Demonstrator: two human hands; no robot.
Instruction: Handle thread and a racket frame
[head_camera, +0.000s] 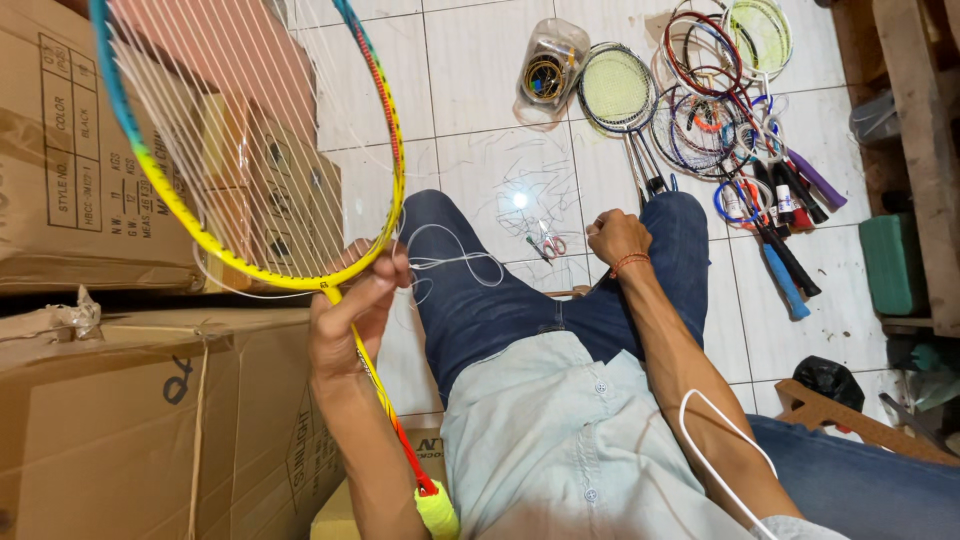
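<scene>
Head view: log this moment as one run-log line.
left hand: grips yellow racket at frame base | right hand: fist pulling white string | scissors: on floor | racket pile: beyond knees

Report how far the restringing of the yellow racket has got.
Done: vertical strings run across the yellow racket. In hand: left hand grips the frame's throat; right hand is fisted, seemingly pulling white string. Left: no cross strings visible; loose string remains unwoven.

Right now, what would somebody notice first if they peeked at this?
First, the big yellow racket with white strings, held up at the left by the left hand. Next, the tangled pile of rackets on the white tiled floor at top right. The right hand makes a fist on the knee, near small scissors.
</scene>
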